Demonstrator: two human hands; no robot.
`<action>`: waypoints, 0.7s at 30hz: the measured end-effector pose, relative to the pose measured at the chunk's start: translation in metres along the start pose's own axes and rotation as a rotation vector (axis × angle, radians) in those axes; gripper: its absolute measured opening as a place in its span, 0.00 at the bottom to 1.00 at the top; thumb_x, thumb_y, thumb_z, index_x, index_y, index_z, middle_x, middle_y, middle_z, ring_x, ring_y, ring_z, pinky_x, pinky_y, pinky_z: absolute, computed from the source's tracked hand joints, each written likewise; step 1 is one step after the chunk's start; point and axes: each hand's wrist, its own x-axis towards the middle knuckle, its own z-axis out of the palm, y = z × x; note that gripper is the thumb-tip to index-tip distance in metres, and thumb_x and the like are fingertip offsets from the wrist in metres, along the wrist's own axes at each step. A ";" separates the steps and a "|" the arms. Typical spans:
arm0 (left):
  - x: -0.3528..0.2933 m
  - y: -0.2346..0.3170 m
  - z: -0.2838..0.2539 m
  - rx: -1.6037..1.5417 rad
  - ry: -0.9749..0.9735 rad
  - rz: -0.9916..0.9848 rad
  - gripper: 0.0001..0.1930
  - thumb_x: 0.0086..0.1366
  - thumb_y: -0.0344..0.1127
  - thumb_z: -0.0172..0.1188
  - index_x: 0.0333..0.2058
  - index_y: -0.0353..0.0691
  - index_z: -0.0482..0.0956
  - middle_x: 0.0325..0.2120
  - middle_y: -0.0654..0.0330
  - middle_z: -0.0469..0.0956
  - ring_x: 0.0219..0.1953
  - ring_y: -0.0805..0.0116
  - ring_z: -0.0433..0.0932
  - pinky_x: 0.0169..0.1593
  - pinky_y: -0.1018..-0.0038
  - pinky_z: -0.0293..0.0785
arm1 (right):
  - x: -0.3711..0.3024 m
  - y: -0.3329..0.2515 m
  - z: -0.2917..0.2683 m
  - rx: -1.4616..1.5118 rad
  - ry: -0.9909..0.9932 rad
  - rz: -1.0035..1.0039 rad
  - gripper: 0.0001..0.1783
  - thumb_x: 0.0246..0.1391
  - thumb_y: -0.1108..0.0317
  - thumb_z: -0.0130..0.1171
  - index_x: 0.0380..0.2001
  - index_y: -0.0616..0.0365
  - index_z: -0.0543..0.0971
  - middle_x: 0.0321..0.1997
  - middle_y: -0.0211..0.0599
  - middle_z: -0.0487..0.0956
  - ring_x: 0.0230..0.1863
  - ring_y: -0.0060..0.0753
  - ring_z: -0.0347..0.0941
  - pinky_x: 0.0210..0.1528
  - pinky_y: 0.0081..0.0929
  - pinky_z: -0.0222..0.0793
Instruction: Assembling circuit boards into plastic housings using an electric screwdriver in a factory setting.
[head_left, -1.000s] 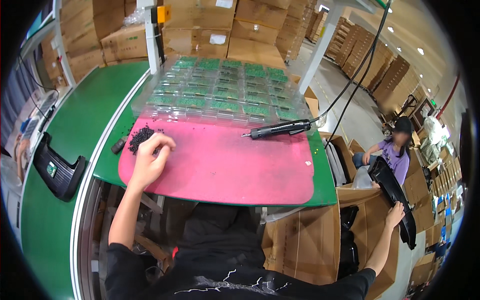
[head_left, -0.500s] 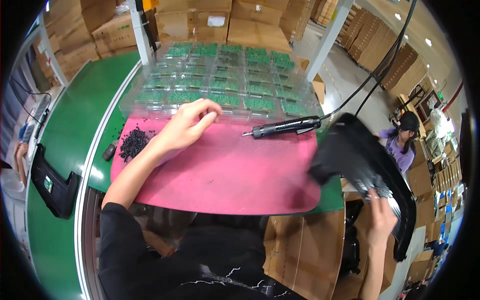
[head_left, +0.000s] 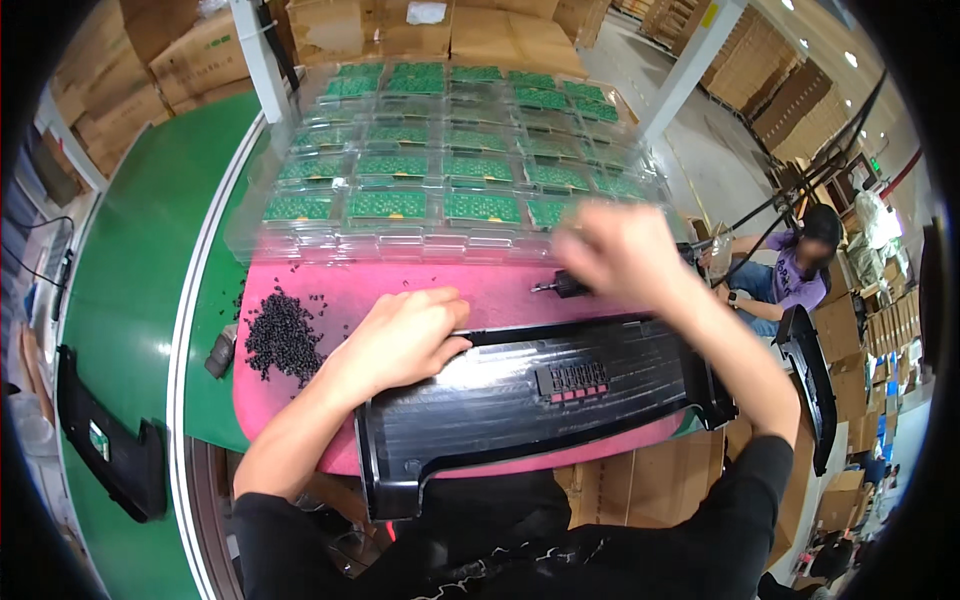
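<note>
A long black plastic panel (head_left: 500, 405) lies across the pink mat in front of me, with a small slotted opening near its middle. My left hand (head_left: 410, 340) is closed on its far edge, toward the left end. My right hand (head_left: 620, 250) is smeared by motion above the far side of the panel, and its fingers cannot be made out. Just beneath it lies a black electric screwdriver (head_left: 572, 284), partly covered by the hand, its bit pointing left. A heap of small black screws (head_left: 285, 335) sits on the mat left of my left hand.
Clear plastic trays (head_left: 390, 245) of green circuit boards (head_left: 480, 207) stand behind the mat (head_left: 480, 285). Another black panel (head_left: 110, 440) lies on the green surface at left; one more (head_left: 812, 385) is at right. A person (head_left: 800, 262) sits at the far right.
The black panel has come from the right onto the mat. My left hand has come down onto its edge. My right hand has left the panel and moved to the screwdriver.
</note>
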 end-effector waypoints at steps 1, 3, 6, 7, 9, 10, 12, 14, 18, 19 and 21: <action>0.002 0.000 0.002 -0.005 0.022 0.019 0.12 0.56 0.37 0.65 0.29 0.36 0.74 0.30 0.54 0.74 0.36 0.49 0.78 0.36 0.56 0.74 | 0.031 0.029 0.015 0.006 0.132 0.093 0.12 0.52 0.61 0.63 0.37 0.54 0.79 0.21 0.38 0.77 0.26 0.46 0.78 0.29 0.40 0.74; 0.007 0.000 0.002 -0.005 0.030 0.067 0.11 0.55 0.36 0.64 0.29 0.36 0.72 0.30 0.54 0.74 0.36 0.49 0.78 0.34 0.56 0.74 | 0.079 0.087 0.037 -0.165 0.043 0.303 0.22 0.52 0.64 0.61 0.50 0.53 0.73 0.40 0.40 0.79 0.43 0.47 0.78 0.41 0.44 0.76; 0.011 -0.005 0.003 -0.029 -0.009 0.110 0.12 0.56 0.35 0.64 0.31 0.35 0.72 0.32 0.53 0.74 0.37 0.49 0.78 0.33 0.56 0.76 | 0.127 0.161 0.092 -0.350 -0.010 0.405 0.30 0.52 0.66 0.60 0.58 0.53 0.65 0.55 0.40 0.74 0.58 0.46 0.71 0.52 0.47 0.74; 0.010 -0.008 0.004 -0.037 0.017 0.128 0.12 0.56 0.35 0.64 0.31 0.35 0.72 0.32 0.53 0.74 0.38 0.50 0.78 0.34 0.57 0.77 | 0.140 0.177 0.109 -0.456 -0.069 0.459 0.35 0.53 0.68 0.60 0.63 0.51 0.61 0.62 0.40 0.70 0.64 0.46 0.65 0.56 0.49 0.71; 0.007 -0.011 0.007 -0.041 0.051 0.160 0.12 0.56 0.34 0.64 0.32 0.35 0.71 0.34 0.53 0.74 0.40 0.51 0.78 0.34 0.58 0.78 | 0.158 0.186 0.137 -0.378 0.016 0.460 0.38 0.53 0.69 0.60 0.65 0.50 0.57 0.62 0.40 0.69 0.66 0.46 0.62 0.59 0.50 0.68; 0.007 -0.012 0.007 -0.040 0.051 0.151 0.12 0.56 0.34 0.64 0.32 0.35 0.71 0.34 0.53 0.74 0.40 0.51 0.78 0.34 0.58 0.78 | 0.164 0.190 0.148 -0.313 0.095 0.471 0.41 0.53 0.71 0.61 0.67 0.49 0.54 0.62 0.39 0.69 0.68 0.46 0.59 0.62 0.51 0.65; 0.009 -0.011 0.006 -0.052 0.007 0.157 0.12 0.57 0.34 0.64 0.33 0.35 0.71 0.34 0.53 0.73 0.40 0.52 0.78 0.34 0.59 0.78 | 0.171 0.202 0.157 -0.261 0.095 0.469 0.45 0.52 0.72 0.62 0.69 0.47 0.51 0.62 0.39 0.69 0.69 0.44 0.59 0.65 0.56 0.60; 0.008 -0.011 0.005 -0.050 -0.007 0.143 0.12 0.57 0.34 0.64 0.34 0.36 0.71 0.35 0.54 0.73 0.40 0.52 0.78 0.33 0.59 0.78 | 0.177 0.201 0.156 -0.278 -0.139 0.514 0.47 0.53 0.73 0.61 0.71 0.46 0.49 0.61 0.38 0.70 0.69 0.42 0.59 0.65 0.63 0.56; 0.006 -0.012 0.008 -0.060 -0.016 0.160 0.12 0.58 0.33 0.64 0.34 0.36 0.70 0.35 0.53 0.72 0.41 0.51 0.78 0.35 0.59 0.78 | 0.168 0.193 0.151 -0.431 -0.130 0.423 0.47 0.54 0.71 0.61 0.72 0.46 0.48 0.63 0.36 0.70 0.69 0.39 0.59 0.65 0.69 0.51; 0.007 -0.012 0.007 -0.064 -0.027 0.166 0.12 0.58 0.33 0.63 0.34 0.35 0.70 0.36 0.53 0.73 0.41 0.50 0.77 0.36 0.58 0.78 | 0.164 0.189 0.151 -0.468 0.060 0.401 0.46 0.54 0.70 0.61 0.71 0.48 0.49 0.62 0.37 0.72 0.67 0.40 0.63 0.64 0.65 0.55; 0.009 -0.011 0.004 -0.065 -0.055 0.181 0.11 0.59 0.32 0.63 0.35 0.35 0.70 0.36 0.52 0.73 0.42 0.48 0.77 0.37 0.57 0.77 | 0.152 0.186 0.145 -0.512 0.248 0.395 0.45 0.55 0.68 0.62 0.71 0.49 0.50 0.61 0.38 0.73 0.64 0.42 0.67 0.62 0.60 0.60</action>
